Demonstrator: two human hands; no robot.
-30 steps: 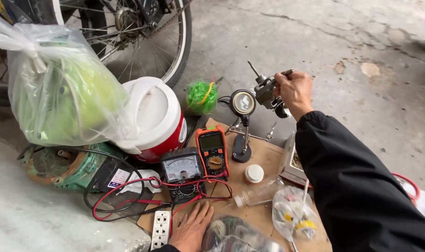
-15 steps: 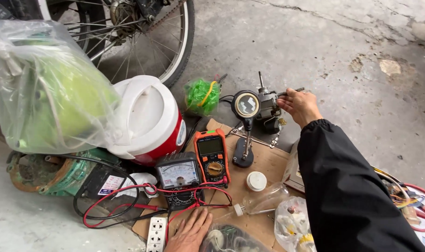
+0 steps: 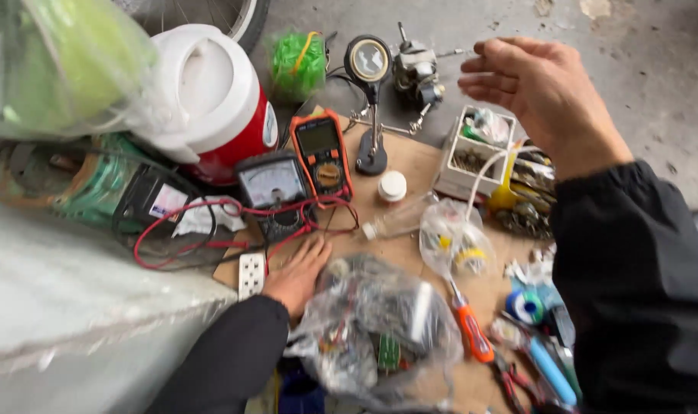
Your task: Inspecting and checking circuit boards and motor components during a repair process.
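My right hand (image 3: 539,93) hovers empty above a white parts box (image 3: 472,157), fingers loosely apart, just right of a small grey motor-like part (image 3: 416,70) lying on the concrete. My left hand (image 3: 297,273) rests flat on a brown cardboard sheet (image 3: 410,165), beside a white power strip (image 3: 251,274) and a clear bag of parts (image 3: 380,330). In front of it lie an analogue meter (image 3: 272,188) and an orange digital multimeter (image 3: 321,153) with red leads. A magnifier stand (image 3: 369,92) rises behind them.
A red-and-white cooler jug (image 3: 211,100), a green mesh ball (image 3: 297,63), a green bag (image 3: 57,61) and a bicycle wheel (image 3: 211,14) stand at the back left. An orange screwdriver (image 3: 470,330), a solder spool (image 3: 524,305) and a small bag (image 3: 452,241) lie to the right.
My right hand has let go of the small motor-like part, which now lies on the ground, and has drawn back open. The view has tilted down and closer.
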